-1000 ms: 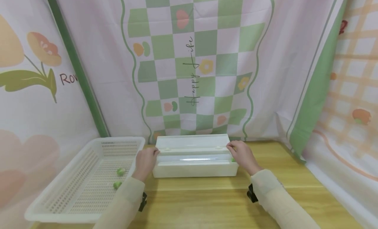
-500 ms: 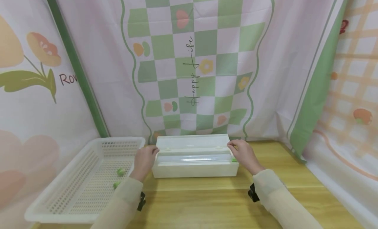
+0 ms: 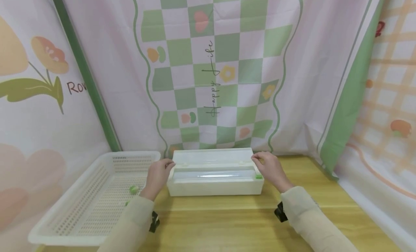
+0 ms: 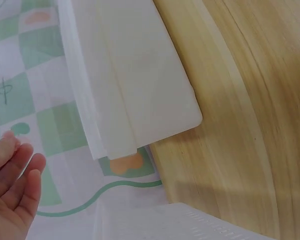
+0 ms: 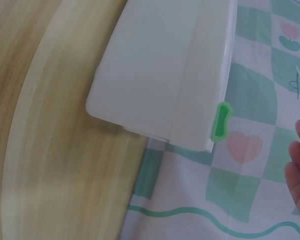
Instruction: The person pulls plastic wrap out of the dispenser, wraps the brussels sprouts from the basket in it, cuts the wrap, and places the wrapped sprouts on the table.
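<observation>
In the head view a white cling film box (image 3: 216,189) stands on the table with its lid (image 3: 211,154) raised at the back. A shiny film roll (image 3: 214,174) lies inside. My left hand (image 3: 157,176) and right hand (image 3: 271,169) are at the box's two ends, thumb and fingertips of each pinching thin, clear cling film (image 3: 212,161). It is almost invisible; faint glints show between the hands. A green slider (image 5: 221,122) sits at the box's right end. The left wrist view shows the left fingers (image 4: 25,170) bunched beside the box.
To the left a white perforated basket (image 3: 65,240) holds a green sprout-like vegetable (image 3: 134,189); another green piece (image 3: 127,203) is mostly hidden by the left sleeve. A patterned curtain (image 3: 221,93) hangs right behind the box. Wooden tabletop (image 3: 221,226) lies in front.
Both hands have drifted slightly apart, the left one leftward and the right one rightward, still pinching. The green slider shows more fully now. The box has hardly moved.
</observation>
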Demonstrator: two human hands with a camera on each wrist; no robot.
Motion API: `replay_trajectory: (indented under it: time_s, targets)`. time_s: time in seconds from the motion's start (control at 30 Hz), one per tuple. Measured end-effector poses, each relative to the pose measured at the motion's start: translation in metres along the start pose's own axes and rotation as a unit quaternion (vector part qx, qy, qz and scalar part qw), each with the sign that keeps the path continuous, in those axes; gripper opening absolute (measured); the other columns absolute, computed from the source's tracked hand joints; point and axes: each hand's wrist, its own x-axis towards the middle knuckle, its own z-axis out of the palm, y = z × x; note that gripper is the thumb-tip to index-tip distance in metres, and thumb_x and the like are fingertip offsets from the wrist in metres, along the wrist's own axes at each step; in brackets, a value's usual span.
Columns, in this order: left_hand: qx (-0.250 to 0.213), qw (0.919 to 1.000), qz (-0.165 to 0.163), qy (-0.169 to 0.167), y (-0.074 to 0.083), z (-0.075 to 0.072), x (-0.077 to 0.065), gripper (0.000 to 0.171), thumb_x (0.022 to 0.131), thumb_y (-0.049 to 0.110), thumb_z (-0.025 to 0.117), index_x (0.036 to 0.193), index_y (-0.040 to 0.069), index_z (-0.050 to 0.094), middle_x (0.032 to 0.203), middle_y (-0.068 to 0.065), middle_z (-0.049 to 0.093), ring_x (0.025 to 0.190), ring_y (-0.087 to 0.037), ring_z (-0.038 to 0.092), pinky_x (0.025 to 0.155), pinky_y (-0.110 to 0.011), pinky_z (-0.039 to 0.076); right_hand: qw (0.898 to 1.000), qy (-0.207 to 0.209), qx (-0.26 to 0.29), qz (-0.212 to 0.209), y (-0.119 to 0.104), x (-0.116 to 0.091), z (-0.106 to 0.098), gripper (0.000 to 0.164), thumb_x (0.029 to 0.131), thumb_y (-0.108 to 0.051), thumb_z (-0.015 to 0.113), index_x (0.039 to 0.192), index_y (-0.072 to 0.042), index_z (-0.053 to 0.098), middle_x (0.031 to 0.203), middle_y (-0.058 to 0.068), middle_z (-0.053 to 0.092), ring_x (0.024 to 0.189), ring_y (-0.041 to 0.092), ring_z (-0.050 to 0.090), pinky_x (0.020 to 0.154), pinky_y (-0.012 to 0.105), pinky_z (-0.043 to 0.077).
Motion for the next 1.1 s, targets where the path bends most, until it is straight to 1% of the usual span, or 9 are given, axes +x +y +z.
replay_trajectory:
  time_s: [0.23, 0.4, 0.57, 0.67, 0.77, 0.87, 0.93, 1.1]
  targets:
    - [-0.028, 0.9992, -0.027, -0.007, 0.003, -0.004, 0.003, 0.011, 0.087, 0.012, 0.063, 0.092, 0.003, 0.068, 0.085, -0.009, 0.067, 0.074, -0.021, 0.061, 0.067, -0.035, 0.051, 1.0, 0.0, -0.004, 0.004, -0.005, 0.001, -0.005, 0.008, 0.086, -0.002, 0.061, 0.09, 0.004, 0.067, 0.088, 0.015, 0.065, 0.084, 0.031, 0.059, 0.073, 0.045, 0.049]
    - [-0.047, 0.9975, -0.052, -0.008, 0.005, -0.008, 0.003, 0.012, 0.088, 0.013, 0.062, 0.094, 0.004, 0.068, 0.086, -0.009, 0.067, 0.076, -0.021, 0.061, 0.069, -0.036, 0.052, 1.0, 0.006, 0.002, 0.0, -0.008, 0.002, -0.008, 0.007, 0.085, 0.0, 0.062, 0.089, 0.004, 0.067, 0.088, 0.016, 0.066, 0.084, 0.031, 0.06, 0.074, 0.045, 0.049]
    - [-0.056, 0.9959, -0.07, -0.01, 0.006, -0.01, 0.002, 0.013, 0.088, 0.015, 0.061, 0.095, 0.005, 0.068, 0.084, -0.008, 0.066, 0.073, -0.019, 0.059, 0.067, -0.034, 0.051, 1.0, 0.018, 0.006, -0.009, -0.011, 0.003, -0.011, 0.006, 0.085, 0.001, 0.063, 0.088, 0.004, 0.067, 0.086, 0.015, 0.066, 0.082, 0.03, 0.06, 0.072, 0.045, 0.049]
    - [-0.052, 0.9954, -0.08, -0.007, 0.008, -0.012, 0.002, 0.014, 0.089, 0.016, 0.061, 0.095, 0.006, 0.068, 0.082, -0.006, 0.065, 0.072, -0.017, 0.057, 0.067, -0.032, 0.05, 0.999, 0.027, 0.007, -0.017, -0.012, 0.003, -0.013, 0.005, 0.084, 0.001, 0.064, 0.087, 0.004, 0.067, 0.085, 0.015, 0.066, 0.08, 0.03, 0.06, 0.071, 0.044, 0.05]
    - [-0.055, 0.9953, -0.08, 0.0, 0.01, -0.014, 0.002, 0.013, 0.089, 0.015, 0.061, 0.095, 0.006, 0.068, 0.081, -0.005, 0.065, 0.071, -0.016, 0.057, 0.065, -0.032, 0.049, 0.999, 0.035, 0.009, -0.028, -0.014, 0.004, -0.015, 0.005, 0.083, 0.001, 0.064, 0.086, 0.004, 0.067, 0.083, 0.014, 0.066, 0.079, 0.028, 0.06, 0.07, 0.044, 0.05]
    - [-0.062, 0.9956, -0.07, 0.011, 0.013, -0.017, 0.002, 0.012, 0.089, 0.014, 0.061, 0.094, 0.005, 0.068, 0.081, -0.007, 0.065, 0.071, -0.017, 0.057, 0.065, -0.032, 0.049, 0.998, 0.044, 0.012, -0.042, -0.016, 0.004, -0.018, 0.004, 0.083, 0.002, 0.064, 0.086, 0.003, 0.067, 0.083, 0.013, 0.065, 0.078, 0.027, 0.06, 0.07, 0.043, 0.049]
    - [-0.066, 0.9958, -0.06, 0.019, 0.015, -0.019, 0.001, 0.012, 0.088, 0.013, 0.061, 0.094, 0.004, 0.068, 0.083, -0.008, 0.066, 0.072, -0.018, 0.058, 0.066, -0.032, 0.05, 0.998, 0.048, 0.013, -0.05, -0.017, 0.005, -0.021, 0.004, 0.082, 0.002, 0.065, 0.086, 0.003, 0.067, 0.082, 0.012, 0.065, 0.077, 0.026, 0.059, 0.07, 0.043, 0.049]
    - [-0.075, 0.9952, -0.058, 0.026, 0.02, -0.024, 0.0, 0.013, 0.088, 0.012, 0.061, 0.096, 0.004, 0.067, 0.086, -0.007, 0.067, 0.076, -0.019, 0.06, 0.07, -0.034, 0.051, 0.997, 0.051, 0.014, -0.06, -0.021, 0.006, -0.024, 0.005, 0.082, 0.003, 0.065, 0.086, 0.003, 0.067, 0.082, 0.01, 0.065, 0.077, 0.025, 0.059, 0.068, 0.041, 0.049]
